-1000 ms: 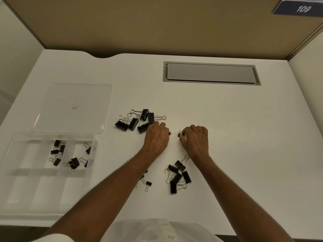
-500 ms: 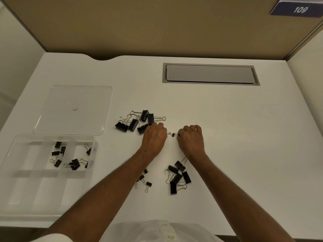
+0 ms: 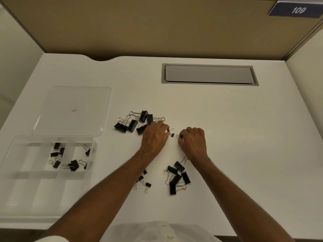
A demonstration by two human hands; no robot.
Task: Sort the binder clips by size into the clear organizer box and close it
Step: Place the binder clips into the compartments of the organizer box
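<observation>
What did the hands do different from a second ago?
Not much moved. The left hand and right hand were nearly touching; now they sit slightly apart, each with a tiny clip at its fingertips: one clip by the left, another by the right. The big clip pile, the near pile, the small clips, the box and its lid stayed put.

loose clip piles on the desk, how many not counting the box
3: big clips behind the left hand, medium ones below the right hand, small ones partly hidden by the left forearm.
</observation>
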